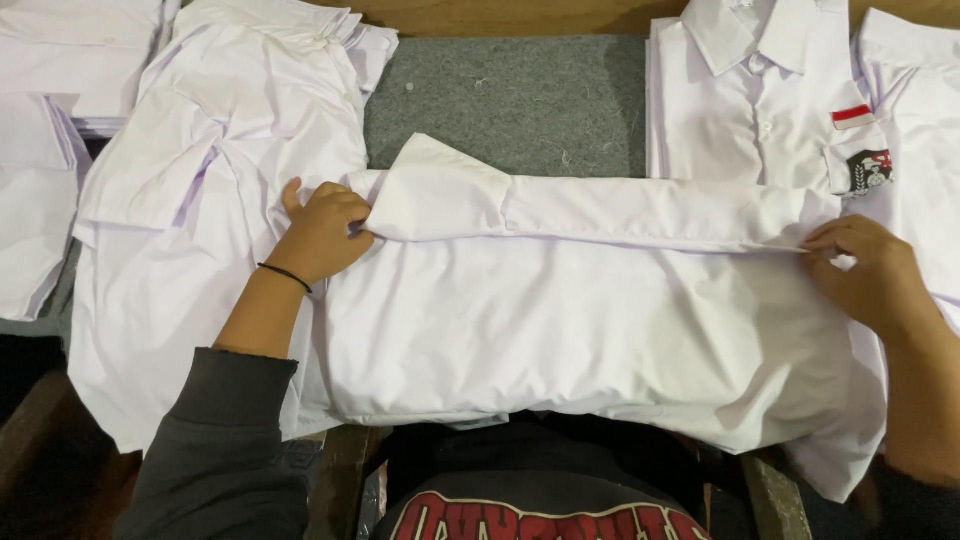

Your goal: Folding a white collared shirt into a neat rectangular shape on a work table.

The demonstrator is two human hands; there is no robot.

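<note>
A white shirt [560, 320] lies spread across the table in front of me, its far edge folded over into a long band with a short sleeve [440, 190] sticking up at the left. My left hand [320, 230] pinches the folded edge at the sleeve, fingers closed on the cloth; a thin black band circles the wrist. At the right end of the fold, my right hand [865, 275] presses and grips the cloth's edge.
A loose pile of white shirts [200, 160] lies at the left. A folded white shirt with a collar and a red-and-white chest badge [770, 100] sits at the back right. Grey felt table cover [520, 100] shows between them. Stacked folded shirts [50, 90] fill the far left.
</note>
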